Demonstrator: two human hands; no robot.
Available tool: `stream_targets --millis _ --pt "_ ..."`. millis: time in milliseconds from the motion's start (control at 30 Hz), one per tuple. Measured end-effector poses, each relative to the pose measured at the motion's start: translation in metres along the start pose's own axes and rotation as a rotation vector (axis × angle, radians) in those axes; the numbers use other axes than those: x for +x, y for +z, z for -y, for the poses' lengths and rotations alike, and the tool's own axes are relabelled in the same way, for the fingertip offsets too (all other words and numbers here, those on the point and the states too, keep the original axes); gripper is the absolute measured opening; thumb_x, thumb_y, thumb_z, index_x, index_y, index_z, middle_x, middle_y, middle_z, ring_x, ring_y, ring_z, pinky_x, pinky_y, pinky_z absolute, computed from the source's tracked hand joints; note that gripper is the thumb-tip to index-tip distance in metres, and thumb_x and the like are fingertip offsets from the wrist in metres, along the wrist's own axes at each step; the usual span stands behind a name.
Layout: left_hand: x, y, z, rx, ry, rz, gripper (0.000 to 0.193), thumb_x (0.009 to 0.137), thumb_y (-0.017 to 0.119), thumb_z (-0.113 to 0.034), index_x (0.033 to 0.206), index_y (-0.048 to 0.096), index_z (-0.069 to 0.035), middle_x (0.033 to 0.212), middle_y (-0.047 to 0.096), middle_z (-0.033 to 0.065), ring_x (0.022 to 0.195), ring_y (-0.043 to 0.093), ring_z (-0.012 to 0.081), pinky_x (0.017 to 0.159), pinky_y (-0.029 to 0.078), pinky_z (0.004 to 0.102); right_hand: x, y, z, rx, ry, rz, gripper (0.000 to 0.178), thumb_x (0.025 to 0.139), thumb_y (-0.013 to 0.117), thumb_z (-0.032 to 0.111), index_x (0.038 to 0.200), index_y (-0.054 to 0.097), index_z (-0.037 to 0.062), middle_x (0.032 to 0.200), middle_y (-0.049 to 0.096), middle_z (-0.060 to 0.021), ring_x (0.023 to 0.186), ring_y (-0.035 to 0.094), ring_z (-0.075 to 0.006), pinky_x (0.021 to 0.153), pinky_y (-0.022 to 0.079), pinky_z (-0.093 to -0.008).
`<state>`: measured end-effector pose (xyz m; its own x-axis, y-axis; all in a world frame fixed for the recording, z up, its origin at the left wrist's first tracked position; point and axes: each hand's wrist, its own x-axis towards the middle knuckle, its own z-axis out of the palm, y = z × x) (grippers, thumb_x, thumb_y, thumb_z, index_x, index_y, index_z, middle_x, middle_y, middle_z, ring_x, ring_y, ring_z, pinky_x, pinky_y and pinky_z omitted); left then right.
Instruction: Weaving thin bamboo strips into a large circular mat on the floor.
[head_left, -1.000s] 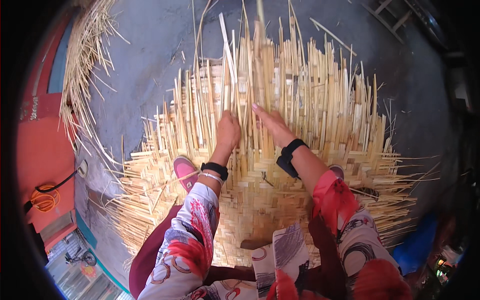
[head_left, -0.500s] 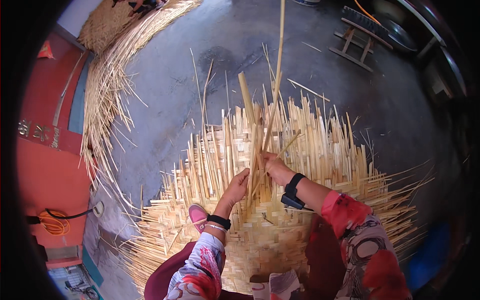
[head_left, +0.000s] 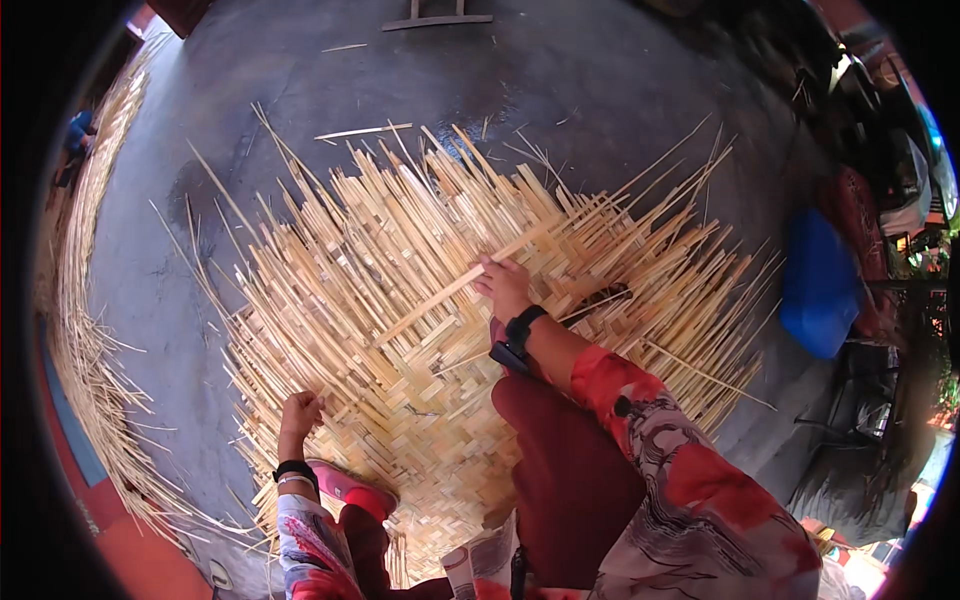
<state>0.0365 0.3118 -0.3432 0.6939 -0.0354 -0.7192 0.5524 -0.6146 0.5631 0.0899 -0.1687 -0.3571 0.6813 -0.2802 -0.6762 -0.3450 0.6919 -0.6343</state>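
Observation:
A partly woven mat (head_left: pixel 450 465) of pale split bamboo lies under me, its long loose ends fanning out at the far side and both flanks. In my right hand (head_left: pixel 507 287) is a flat bamboo strip (head_left: pixel 425 314), pinched between the fingers and slanting across the standing ends near the weave. Over the mat's left part, my left hand (head_left: pixel 302 411) is closed with its fingers curled. Whether anything is in those fingers is hidden. My pink shoe (head_left: pixel 350 488) rests on the mat beside the left wrist.
A long heap of loose strips (head_left: pixel 85 290) runs along the left side of the grey floor (head_left: pixel 350 90). At the right stands a blue plastic container (head_left: pixel 820 285). The legs of a wooden stand (head_left: pixel 437 20) show at the far edge. Several stray strips lie beyond the mat.
My view has turned to the right. My hands were close together at a bundle of upright strips; now they are apart, the left lower, the right holding one strip laid low across the mat.

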Motion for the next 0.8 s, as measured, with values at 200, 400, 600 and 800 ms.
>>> stream_targets --millis 200,400,600,800 --pt "0.018 0.021 0.015 -0.015 0.036 0.000 0.017 0.090 0.064 -0.013 0.079 0.066 0.000 0.062 0.060 0.0022 0.051 0.056 0.0097 0.049 0.048 0.0262 0.017 -0.052 0.012 -0.030 0.061 -0.019 0.014 0.093 0.062 0.019 0.095 0.063 0.0054 0.089 0.070 -0.0075 0.063 0.061 -0.0099 0.051 0.045 -0.0210" --pt "0.018 0.029 0.015 0.331 0.100 -0.153 0.014 0.083 0.067 -0.018 0.084 0.070 -0.004 0.066 0.067 0.0063 0.058 0.063 0.0198 0.054 0.049 0.0326 0.039 -0.061 0.025 -0.112 0.113 0.136 0.014 0.093 0.062 0.020 0.095 0.061 0.0059 0.096 0.070 -0.0105 0.071 0.064 -0.0141 0.055 0.045 -0.0226" --pt "-0.001 0.114 -0.153 0.710 0.300 -0.688 0.031 0.079 0.071 -0.014 0.103 0.059 0.000 0.115 0.057 0.0266 0.099 0.060 0.0428 0.082 0.052 0.0462 0.038 -0.066 0.034 -0.063 0.092 0.052 0.017 0.093 0.062 0.021 0.097 0.063 0.0039 0.090 0.070 -0.0105 0.065 0.062 -0.0121 0.052 0.045 -0.0208" --pt "0.062 0.187 -0.237 0.523 0.622 0.087 0.018 0.090 0.062 -0.023 0.095 0.068 -0.007 0.091 0.065 0.0185 0.089 0.063 0.0340 0.080 0.050 0.0395 0.018 -0.047 0.066 -0.146 0.074 0.278 0.021 0.094 0.061 0.021 0.105 0.064 0.0032 0.099 0.069 -0.0094 0.077 0.064 -0.0121 0.061 0.046 -0.0208"
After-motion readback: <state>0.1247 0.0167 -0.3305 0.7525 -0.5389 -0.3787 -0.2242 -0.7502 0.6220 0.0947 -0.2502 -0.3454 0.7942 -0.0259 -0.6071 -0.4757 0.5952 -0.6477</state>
